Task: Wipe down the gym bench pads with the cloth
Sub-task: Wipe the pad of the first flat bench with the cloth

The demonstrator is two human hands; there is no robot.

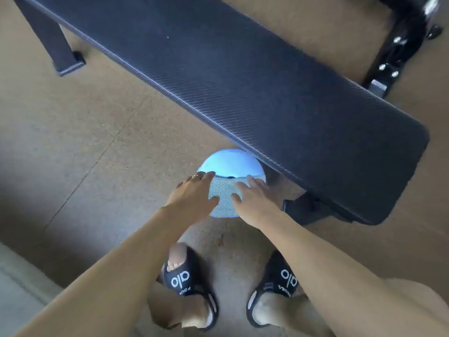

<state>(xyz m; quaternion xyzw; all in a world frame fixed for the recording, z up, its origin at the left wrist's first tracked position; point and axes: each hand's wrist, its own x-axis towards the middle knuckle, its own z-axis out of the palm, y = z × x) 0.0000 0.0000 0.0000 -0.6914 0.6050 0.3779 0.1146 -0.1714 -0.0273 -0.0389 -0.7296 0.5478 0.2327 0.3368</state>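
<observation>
A long black gym bench pad (255, 88) runs diagonally from upper left to right across the head view. On the floor beside its near end stands a light blue bucket (230, 164), partly tucked under the pad's edge. A pale textured cloth (222, 190) hangs over the bucket's near rim. My left hand (192, 193) lies with fingers spread on the left part of the cloth. My right hand (255, 198) lies with fingers spread on its right part. Both arms reach down from the bottom of the view.
The bench's black metal legs stand at the upper left (65, 57) and under the near end (311, 210). A bolted black frame (398, 57) stands at the upper right. My feet in black slides (184, 280) stand on the tan floor just before the bucket.
</observation>
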